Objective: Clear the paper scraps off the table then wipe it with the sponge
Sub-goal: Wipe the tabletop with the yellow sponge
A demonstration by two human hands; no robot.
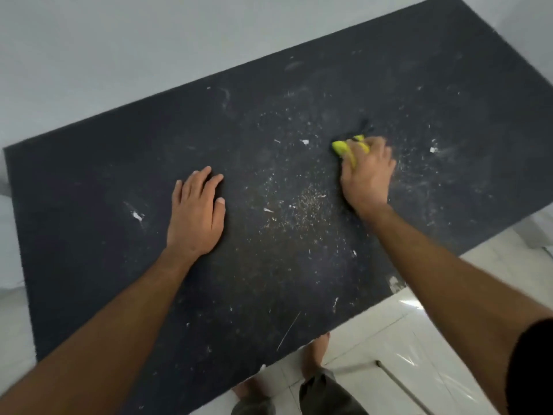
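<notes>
A person stands at the near edge of a dark table (89, 265), both bare forearms reaching out over it. The left hand (196, 212) lies flat on the surface, fingers straight and holding nothing, apparently bracing. Between the two hands, and nearer the camera than the sponge, a patch of fine crumbs and dust (302, 205) spreads across the middle of the top, with a few small white paper scraps (304, 141) among it (one more sits off to the left of the flat hand). Farther out, the right hand (368, 175) curls its fingers over a yellow sponge (344, 148) and presses it to the table; the sponge's visible end pokes out to the hand's left, toward the table's centre. The wiping stage looks to be under way, though scraps remain. The thickest debris lies near-left of the sponge, so the next stroke likely calls for a pull back toward the body and leftward, and the right hand, already on the sponge, is the one placed to make it.
</notes>
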